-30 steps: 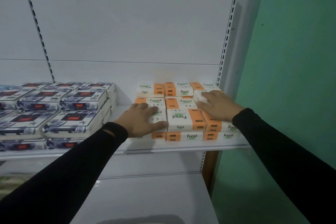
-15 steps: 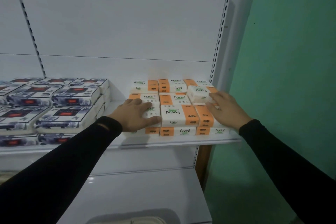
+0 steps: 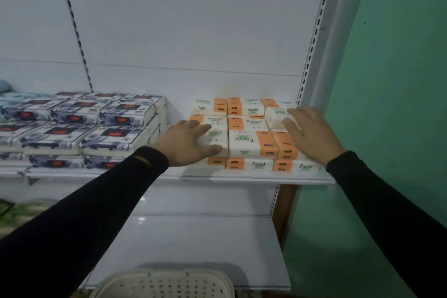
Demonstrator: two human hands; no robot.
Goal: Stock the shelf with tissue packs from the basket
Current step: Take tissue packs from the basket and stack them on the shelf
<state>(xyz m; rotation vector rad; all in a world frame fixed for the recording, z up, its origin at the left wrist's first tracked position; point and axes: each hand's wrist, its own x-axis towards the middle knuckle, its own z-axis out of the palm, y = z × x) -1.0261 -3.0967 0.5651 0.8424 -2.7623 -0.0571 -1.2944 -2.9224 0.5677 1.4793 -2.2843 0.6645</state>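
The left hand lies flat, fingers spread and relaxed, on the near-left pack of the orange-and-white stack. It grasps nothing; it seems to press the pack down and hold the stack's left side in line. The right hand rests on the stack's right side, its fingers reaching over a loose white pack that sits slightly askew on the top layer, toward the far right. Those fingers look fairly straight and laid on the pack rather than curled round it, so this reads as a nudge or a push into its slot, though blur makes the grip hard to judge.

The stack stands at the right end of the shelf, hard against the slotted upright, two layers high, in three rows from near to far. A gap separates it from the dark-printed packs stacked to the left, so the two kinds stay apart.

The basket sits near, at the bottom edge of the view below the lower shelf; only its perforated rim shows, and its contents are out of sight.

By my reading, the step in hand is squaring the last pack.
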